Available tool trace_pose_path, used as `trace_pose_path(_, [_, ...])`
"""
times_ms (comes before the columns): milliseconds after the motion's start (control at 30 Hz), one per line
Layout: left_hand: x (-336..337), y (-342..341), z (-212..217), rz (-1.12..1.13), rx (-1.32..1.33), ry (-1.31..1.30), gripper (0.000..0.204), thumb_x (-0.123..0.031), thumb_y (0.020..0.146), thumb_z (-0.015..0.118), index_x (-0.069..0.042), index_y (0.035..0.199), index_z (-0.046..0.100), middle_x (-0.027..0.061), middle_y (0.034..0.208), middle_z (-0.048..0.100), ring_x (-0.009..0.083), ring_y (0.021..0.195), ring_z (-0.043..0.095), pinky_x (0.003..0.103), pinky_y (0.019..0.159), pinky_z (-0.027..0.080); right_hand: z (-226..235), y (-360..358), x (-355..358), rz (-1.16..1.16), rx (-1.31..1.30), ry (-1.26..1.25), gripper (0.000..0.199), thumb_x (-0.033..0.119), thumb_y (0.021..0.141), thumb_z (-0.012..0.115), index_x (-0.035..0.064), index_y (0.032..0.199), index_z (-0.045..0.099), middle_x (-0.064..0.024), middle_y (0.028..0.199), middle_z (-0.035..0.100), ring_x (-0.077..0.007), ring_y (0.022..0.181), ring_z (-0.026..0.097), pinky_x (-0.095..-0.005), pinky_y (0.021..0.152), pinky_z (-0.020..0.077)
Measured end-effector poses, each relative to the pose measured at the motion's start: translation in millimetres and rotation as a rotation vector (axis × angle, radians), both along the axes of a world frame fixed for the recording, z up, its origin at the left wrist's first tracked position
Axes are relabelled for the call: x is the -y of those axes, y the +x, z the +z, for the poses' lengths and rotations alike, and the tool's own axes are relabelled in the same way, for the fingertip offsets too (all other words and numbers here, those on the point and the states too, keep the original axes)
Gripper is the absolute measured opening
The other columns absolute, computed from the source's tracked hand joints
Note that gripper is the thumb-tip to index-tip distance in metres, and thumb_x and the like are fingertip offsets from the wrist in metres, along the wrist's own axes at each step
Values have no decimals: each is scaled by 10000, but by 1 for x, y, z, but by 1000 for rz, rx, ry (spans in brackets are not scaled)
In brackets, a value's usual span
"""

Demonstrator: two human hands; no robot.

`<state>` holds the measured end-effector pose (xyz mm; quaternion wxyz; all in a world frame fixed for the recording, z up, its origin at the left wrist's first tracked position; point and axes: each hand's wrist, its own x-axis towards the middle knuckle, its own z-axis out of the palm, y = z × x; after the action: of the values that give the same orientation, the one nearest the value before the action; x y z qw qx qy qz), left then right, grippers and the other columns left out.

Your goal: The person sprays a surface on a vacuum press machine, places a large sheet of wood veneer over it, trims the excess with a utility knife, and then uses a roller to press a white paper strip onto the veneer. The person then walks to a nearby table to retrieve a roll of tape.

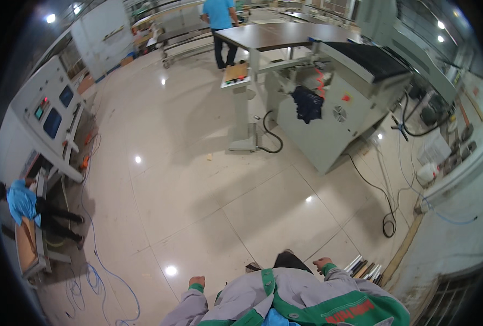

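My left hand (pixel 197 281) hangs beside my body at the lower middle, its fingers loosely curled with nothing seen in them. On the other side my right hand (pixel 321 263) is also curled and appears to hold nothing. It is nearest a bundle of long, thin bars or tubes (pixel 365 270) in white, black and brown by the right wall, but apart from them. Grey sleeves with green cuffs cover my arms. Below me, one dark trouser leg (pixel 293 262) and part of a shoe show on the tiled floor (pixel 198 190).
A large grey machine (pixel 317 125) with a brown table (pixel 279 35) stands ahead, its control post (pixel 242 114) in front. Cables (pixel 388 223) and a blue hose (pixel 111 277) lie on the floor. One person (pixel 21 204) works at a left-hand machine (pixel 43 114); another person (pixel 218 16) stands beyond.
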<state>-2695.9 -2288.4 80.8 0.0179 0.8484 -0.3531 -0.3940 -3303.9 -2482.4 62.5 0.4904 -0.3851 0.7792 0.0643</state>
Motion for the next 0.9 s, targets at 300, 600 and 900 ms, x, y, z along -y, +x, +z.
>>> trace_pose_path(300, [-48,-1,-21,687,-329,55,541,-510,845,706,-28,1078,783,184,1061,770,313,1034,713,420,954,527,27,230,193,542,5,-19,482,403,891,720,2,1158,741,-147,953,764,-248,762,741,-390,692,614])
trace_pose_path(600, [31,134,-14,495,-434,121,886,-836,799,572,-48,1155,763,220,1214,723,402,1223,633,468,981,503,5,577,387,821,169,27,243,251,955,625,12,919,647,-126,791,663,-246,626,666,-407,512,569])
trace_pose_path(900, [14,229,58,1424,-577,-84,687,-623,924,624,-25,1252,702,160,1092,754,256,933,737,422,771,603,89,1018,302,1399,542,110,544,335,918,709,-9,1329,616,-119,1041,723,-208,852,716,-348,655,585])
